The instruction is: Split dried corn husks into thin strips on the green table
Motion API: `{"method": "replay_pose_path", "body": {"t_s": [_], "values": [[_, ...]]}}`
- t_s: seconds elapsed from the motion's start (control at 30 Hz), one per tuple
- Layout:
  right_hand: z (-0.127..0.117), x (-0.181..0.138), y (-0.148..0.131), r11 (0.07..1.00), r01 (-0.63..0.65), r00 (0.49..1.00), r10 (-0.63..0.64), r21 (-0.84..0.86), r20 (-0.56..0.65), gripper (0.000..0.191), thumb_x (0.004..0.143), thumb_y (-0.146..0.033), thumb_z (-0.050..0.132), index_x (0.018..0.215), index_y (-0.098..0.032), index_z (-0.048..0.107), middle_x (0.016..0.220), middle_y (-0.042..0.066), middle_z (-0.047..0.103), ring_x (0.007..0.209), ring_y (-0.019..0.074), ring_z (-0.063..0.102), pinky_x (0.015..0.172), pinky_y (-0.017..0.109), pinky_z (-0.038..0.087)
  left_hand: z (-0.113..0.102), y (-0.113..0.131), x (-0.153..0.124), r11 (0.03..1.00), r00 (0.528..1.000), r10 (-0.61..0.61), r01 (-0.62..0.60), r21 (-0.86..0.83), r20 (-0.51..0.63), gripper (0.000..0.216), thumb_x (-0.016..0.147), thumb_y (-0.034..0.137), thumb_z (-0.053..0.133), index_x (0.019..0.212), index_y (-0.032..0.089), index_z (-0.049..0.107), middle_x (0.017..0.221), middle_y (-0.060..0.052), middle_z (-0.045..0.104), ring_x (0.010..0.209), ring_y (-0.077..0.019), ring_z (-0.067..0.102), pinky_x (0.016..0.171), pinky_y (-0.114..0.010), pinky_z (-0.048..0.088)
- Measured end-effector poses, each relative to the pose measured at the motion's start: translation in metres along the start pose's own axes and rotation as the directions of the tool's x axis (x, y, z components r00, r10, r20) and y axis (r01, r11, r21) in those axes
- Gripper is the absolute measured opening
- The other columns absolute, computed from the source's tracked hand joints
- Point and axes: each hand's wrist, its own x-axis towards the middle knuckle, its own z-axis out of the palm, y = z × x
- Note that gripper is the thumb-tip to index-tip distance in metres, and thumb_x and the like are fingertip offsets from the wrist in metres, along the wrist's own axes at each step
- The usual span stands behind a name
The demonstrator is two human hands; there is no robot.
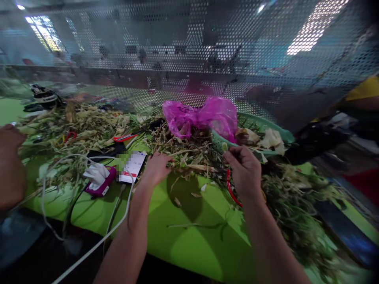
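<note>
My left hand [156,167] reaches into a heap of dried stems and leaves [189,152] on the green table [189,240], its fingers curled among the stalks. My right hand [245,170] is closed in a pinch on a small green piece [225,146] right by the rim of a green plastic basket [260,123]. A crumpled pink plastic bag [201,116] lies on the heap and the basket's edge. A red ring-shaped thing [230,193] shows partly under my right wrist.
A phone [133,166], a pink power bank [102,183] with white cables [89,244], and red-handled scissors [126,137] lie at left. Another person's hand [10,165] is at the far left, another person's arm [355,106] at right. A perforated metal screen [189,51] stands behind.
</note>
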Motion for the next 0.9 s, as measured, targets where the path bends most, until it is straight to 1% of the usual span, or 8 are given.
{"method": "replay_pose_path", "body": {"t_s": [0.23, 0.33, 0.4, 0.47, 0.57, 0.73, 0.8, 0.9], "values": [[0.002, -0.002, 0.000, 1.000, 0.010, 0.999, -0.008, -0.029, 0.048, 0.016, 0.081, -0.035, 0.063, 0.081, -0.021, 0.057, 0.069, -0.002, 0.053, 0.061, 0.0134, 0.049, 0.059, 0.027, 0.040, 0.005, 0.005, 0.001, 0.991, 0.999, -0.020, 0.016, 0.133, 0.026, 0.020, 0.068, 0.008, 0.059, 0.074, 0.024, 0.071, 0.085, -0.009, 0.070, 0.101, -0.0300, 0.053, 0.088, -0.040, 0.034], [0.004, -0.003, 0.004, 0.998, 0.009, 0.998, -0.006, -0.055, 0.057, 0.017, 0.081, -0.037, 0.063, 0.081, -0.021, 0.057, 0.068, -0.002, 0.053, 0.060, 0.0136, 0.048, 0.058, 0.027, 0.040, 0.001, 0.008, 0.000, 0.999, 0.999, -0.035, 0.035, 0.011, 0.002, 0.015, 0.068, 0.011, 0.062, 0.071, 0.024, 0.069, 0.078, -0.007, 0.068, 0.094, -0.0281, 0.056, 0.088, -0.040, 0.036], [0.004, -0.003, 0.006, 0.998, 0.005, 0.998, -0.001, -0.063, 0.066, 0.017, 0.081, -0.037, 0.063, 0.082, -0.021, 0.057, 0.068, -0.002, 0.053, 0.060, 0.0136, 0.049, 0.058, 0.026, 0.040, -0.002, 0.010, 0.000, 0.982, 0.999, -0.034, 0.027, -0.188, -0.033, 0.010, 0.069, 0.015, 0.064, 0.074, 0.023, 0.068, 0.078, -0.005, 0.068, 0.087, -0.0239, 0.057, 0.085, -0.036, 0.039], [0.004, -0.004, 0.006, 0.998, 0.005, 0.997, 0.000, -0.060, 0.079, 0.017, 0.081, -0.037, 0.063, 0.082, -0.020, 0.057, 0.069, -0.002, 0.053, 0.061, 0.0138, 0.049, 0.058, 0.026, 0.040, -0.004, 0.012, 0.001, 0.891, 0.997, -0.014, -0.021, -0.454, -0.073, 0.011, 0.070, 0.020, 0.066, 0.081, 0.021, 0.067, 0.082, -0.004, 0.067, 0.082, -0.0193, 0.058, 0.081, -0.031, 0.042], [0.005, -0.005, 0.001, 1.000, -0.002, 0.993, 0.004, -0.016, 0.119, 0.019, 0.081, -0.038, 0.063, 0.081, -0.020, 0.057, 0.070, -0.001, 0.054, 0.062, 0.0141, 0.050, 0.059, 0.026, 0.040, -0.005, 0.016, 0.001, 0.629, 0.992, -0.033, -0.076, -0.773, -0.125, 0.025, 0.070, 0.026, 0.071, 0.092, 0.017, 0.064, 0.086, -0.004, 0.065, 0.079, -0.0147, 0.058, 0.075, -0.026, 0.044], [0.008, -0.010, -0.013, 0.989, -0.094, 0.969, 0.065, 0.110, 0.240, 0.020, 0.080, -0.039, 0.065, 0.083, -0.020, 0.059, 0.072, 0.000, 0.054, 0.064, 0.0138, 0.050, 0.058, 0.024, 0.040, -0.001, 0.024, 0.001, 0.231, 0.997, -0.061, -0.041, -0.972, -0.056, 0.040, 0.066, 0.029, 0.077, 0.101, 0.016, 0.064, 0.092, -0.005, 0.066, 0.082, -0.0130, 0.059, 0.077, -0.024, 0.045], [0.010, -0.013, -0.016, 0.983, -0.109, 0.957, 0.063, 0.151, 0.284, 0.021, 0.080, -0.039, 0.066, 0.083, -0.020, 0.060, 0.071, -0.001, 0.054, 0.065, 0.0134, 0.050, 0.059, 0.023, 0.041, 0.002, 0.030, 0.000, 0.169, 1.000, -0.023, -0.008, -0.986, -0.013, 0.043, 0.064, 0.030, 0.079, 0.102, 0.016, 0.066, 0.097, -0.007, 0.067, 0.085, -0.0146, 0.060, 0.081, -0.025, 0.045], [0.013, -0.017, -0.019, 0.976, -0.134, 0.929, 0.062, 0.174, 0.364, 0.022, 0.079, -0.040, 0.067, 0.084, -0.019, 0.062, 0.072, 0.000, 0.056, 0.066, 0.0136, 0.050, 0.060, 0.024, 0.042, 0.005, 0.041, -0.002, 0.154, 0.998, 0.025, 0.055, -0.986, 0.060, 0.042, 0.063, 0.035, 0.079, 0.099, 0.016, 0.069, 0.100, -0.009, 0.067, 0.090, -0.0179, 0.061, 0.083, -0.027, 0.045]]}}
